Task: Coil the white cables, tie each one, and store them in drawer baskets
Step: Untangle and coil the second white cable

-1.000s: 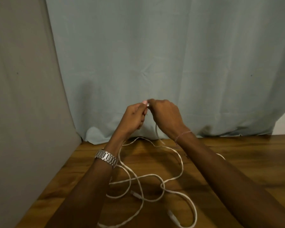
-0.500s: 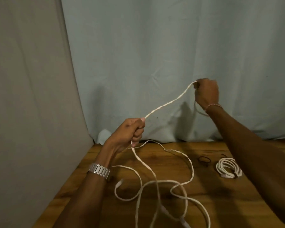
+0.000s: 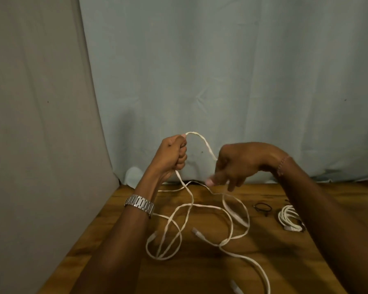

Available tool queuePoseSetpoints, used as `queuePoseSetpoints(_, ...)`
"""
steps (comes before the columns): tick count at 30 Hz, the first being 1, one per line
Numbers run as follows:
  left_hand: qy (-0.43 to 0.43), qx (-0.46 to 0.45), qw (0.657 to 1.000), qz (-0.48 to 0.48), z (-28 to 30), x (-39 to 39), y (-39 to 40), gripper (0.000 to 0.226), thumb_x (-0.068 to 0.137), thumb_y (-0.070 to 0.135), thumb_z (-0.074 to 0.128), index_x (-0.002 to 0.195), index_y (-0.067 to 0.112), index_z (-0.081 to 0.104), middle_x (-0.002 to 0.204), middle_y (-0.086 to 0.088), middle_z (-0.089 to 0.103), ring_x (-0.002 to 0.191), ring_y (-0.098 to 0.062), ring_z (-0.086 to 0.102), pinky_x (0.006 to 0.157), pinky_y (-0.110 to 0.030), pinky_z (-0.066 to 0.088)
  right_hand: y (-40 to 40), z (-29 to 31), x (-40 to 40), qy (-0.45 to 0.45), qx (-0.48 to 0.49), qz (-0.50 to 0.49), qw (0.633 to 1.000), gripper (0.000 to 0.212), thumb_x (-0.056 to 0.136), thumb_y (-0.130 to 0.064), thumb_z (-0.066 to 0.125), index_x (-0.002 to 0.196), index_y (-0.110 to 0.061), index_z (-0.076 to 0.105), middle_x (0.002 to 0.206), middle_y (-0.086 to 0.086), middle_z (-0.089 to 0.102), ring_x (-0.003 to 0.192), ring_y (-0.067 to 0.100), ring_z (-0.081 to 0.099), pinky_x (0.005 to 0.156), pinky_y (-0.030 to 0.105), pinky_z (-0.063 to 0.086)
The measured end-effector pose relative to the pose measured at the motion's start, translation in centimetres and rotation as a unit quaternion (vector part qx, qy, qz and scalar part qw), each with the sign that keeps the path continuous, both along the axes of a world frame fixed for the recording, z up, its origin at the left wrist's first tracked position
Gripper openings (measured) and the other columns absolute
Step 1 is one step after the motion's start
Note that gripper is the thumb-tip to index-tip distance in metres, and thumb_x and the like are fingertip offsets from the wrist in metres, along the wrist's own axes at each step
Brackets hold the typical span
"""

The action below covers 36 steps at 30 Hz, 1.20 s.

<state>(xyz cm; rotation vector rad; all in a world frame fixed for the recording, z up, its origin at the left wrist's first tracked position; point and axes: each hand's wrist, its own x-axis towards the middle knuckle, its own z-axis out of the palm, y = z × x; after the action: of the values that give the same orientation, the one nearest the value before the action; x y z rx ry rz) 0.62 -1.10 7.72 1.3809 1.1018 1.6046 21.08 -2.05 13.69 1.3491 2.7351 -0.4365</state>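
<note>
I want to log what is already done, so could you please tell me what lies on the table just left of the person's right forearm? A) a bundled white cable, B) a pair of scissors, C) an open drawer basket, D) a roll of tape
A: a coiled white cable rests on the wooden table beside the right forearm, near a small black tie.

A makeshift home workspace; draped cloth [image 3: 221, 81] backs a wooden table [image 3: 200, 272].

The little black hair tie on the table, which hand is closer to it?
Right. The right hand hovers just up-left of the black hair tie; the left hand is farther left, gripping the white cable.
</note>
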Motion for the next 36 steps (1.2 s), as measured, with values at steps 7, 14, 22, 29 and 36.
queuePoseSetpoints(7, 0.017, -0.022, 0.998, -0.052, 0.2, 1.4, -0.5, 0.040, 0.108, 0.027, 0.038, 0.069, 0.018, 0.043, 0.053, 0.000, 0.032, 0.042, -0.011, 0.024, 0.041, -0.021, 0.019, 4.3, -2.4, -3.3, 0.205, 0.394, 0.038, 0.895, 0.053, 0.085, -0.020, 0.081, 0.134, -0.016, 0.062, 0.118, 0.009, 0.073, 0.100, 0.028, 0.070, 0.091, 0.043, 0.056)
queuePoseSetpoints(14, -0.136, -0.065, 0.961, -0.230, 0.2, 1.6, -1.3, 0.047, 0.106, 0.037, 0.032, 0.067, 0.017, 0.046, 0.044, 0.005, 0.028, 0.032, -0.006, 0.024, 0.034, -0.017, 0.020, 10.9, -3.8, -4.1, 0.285, 0.491, 0.022, 0.823, 0.013, 0.096, -0.014, 0.066, 0.104, -0.006, 0.072, 0.080, 0.015, 0.074, 0.069, 0.033, 0.071, 0.065, 0.044, 0.059)
queuePoseSetpoints(22, -0.129, -0.060, 0.929, -0.342, -0.1, 2.8, -2.5, 0.041, 0.100, 0.043, 0.036, 0.072, 0.015, 0.046, 0.046, 0.006, 0.022, 0.033, -0.008, 0.015, 0.033, -0.016, 0.015, 18.5, -0.3, 0.4, 0.301, 0.423, -0.231, 0.823, 0.020, 0.092, -0.009, 0.068, 0.109, -0.001, 0.072, 0.104, 0.028, 0.069, 0.095, 0.045, 0.065, 0.080, 0.042, 0.053)
queuePoseSetpoints(29, -0.129, -0.066, 0.956, -0.256, 0.4, 2.9, -1.6, 0.037, 0.102, 0.020, 0.029, 0.067, 0.019, 0.040, 0.046, 0.006, 0.025, 0.032, -0.005, 0.019, 0.033, -0.015, 0.013, 12.5, 0.0, -0.6, 0.168, 0.353, -0.098, 0.915, 0.092, 0.077, -0.026, 0.088, 0.153, -0.014, 0.037, 0.143, 0.019, 0.055, 0.119, 0.040, 0.061, 0.101, 0.046, 0.050)
queuePoseSetpoints(36, -0.146, -0.055, 0.959, -0.237, 0.7, 3.3, -1.4, 0.040, 0.105, 0.022, 0.029, 0.067, 0.018, 0.042, 0.047, 0.005, 0.026, 0.034, -0.005, 0.020, 0.033, -0.017, 0.015, 7.4, -2.5, -3.0, 0.274, 0.462, 0.222, 0.814, 0.020, 0.094, -0.007, 0.066, 0.111, -0.009, 0.075, 0.097, 0.010, 0.078, 0.080, 0.025, 0.075, 0.072, 0.042, 0.060)
